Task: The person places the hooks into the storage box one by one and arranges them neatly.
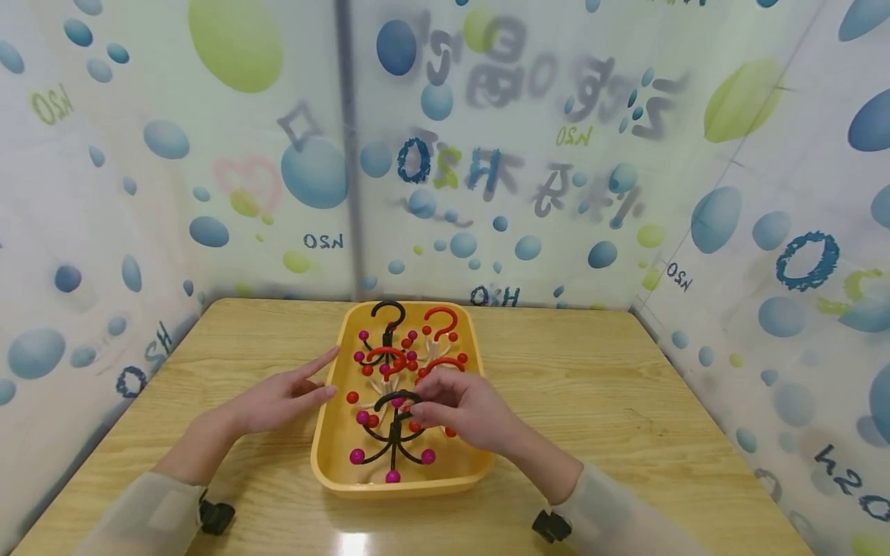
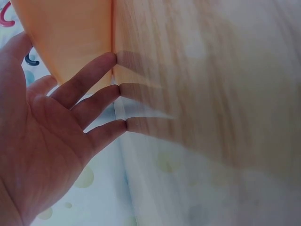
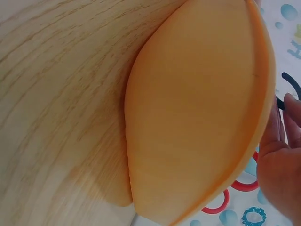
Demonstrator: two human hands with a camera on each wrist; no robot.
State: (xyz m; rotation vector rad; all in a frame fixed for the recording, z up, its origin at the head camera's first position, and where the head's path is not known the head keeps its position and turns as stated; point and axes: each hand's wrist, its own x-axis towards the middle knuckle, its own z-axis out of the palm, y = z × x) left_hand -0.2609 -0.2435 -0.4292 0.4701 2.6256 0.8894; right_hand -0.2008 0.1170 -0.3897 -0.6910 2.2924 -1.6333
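Note:
A yellow-orange plastic tray (image 1: 403, 488) holds several multi-prong hanging hooks. Nearest me is a black hook (image 1: 395, 434) with magenta balls on its prong tips, standing upright. My right hand (image 1: 469, 403) pinches its curved top between thumb and fingers; the right wrist view shows the black curve (image 3: 292, 84) at the fingertips. My left hand (image 1: 278, 400) lies beside the tray's left wall, fingers extended. In the left wrist view the spread fingers (image 2: 96, 101) touch the tabletop, close against the tray wall (image 2: 70, 35).
Farther back in the tray stand another black hook (image 1: 388, 338) and red-topped hooks (image 1: 441, 318) with pale prongs and red balls. The tray sits on a wooden table (image 1: 577, 386). A patterned curtain (image 1: 445, 224) surrounds the table at the back and sides.

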